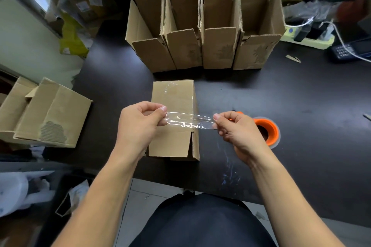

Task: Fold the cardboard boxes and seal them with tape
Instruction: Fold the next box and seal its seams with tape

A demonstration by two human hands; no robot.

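Cardboard boxes occupy most of the dark worktop (pixel 281 96). Four erected boxes (pixel 202 32) stand in a row at the far side, top flaps upright and open, placed clear of my working area. A larger closed carton (pixel 46 112) sits at the left edge, partly off the worktop as far as I can tell.

Directly in front of me lies the box being sealed (pixel 172 102), on its side with its long axis pointing away from me. Clear tape already shines across its far end; the near end shows a flap edge standing slightly proud, so I judge that this end is not yet sealed. This orientation puts the open seam within reach of both hands.

To the right, just behind my right hand, the orange tape roll (pixel 267 130) rests flat on the worktop, close enough to draw from.

Above the box I hold a strip of clear tape (pixel 189 121) stretched roughly level. My left hand (pixel 140 124) pinches one end between thumb and fingers; my right hand (pixel 236 130) pinches the other end likewise. Tension keeps the strip flat and stops it sticking to itself. Whether it touches the box I cannot tell.
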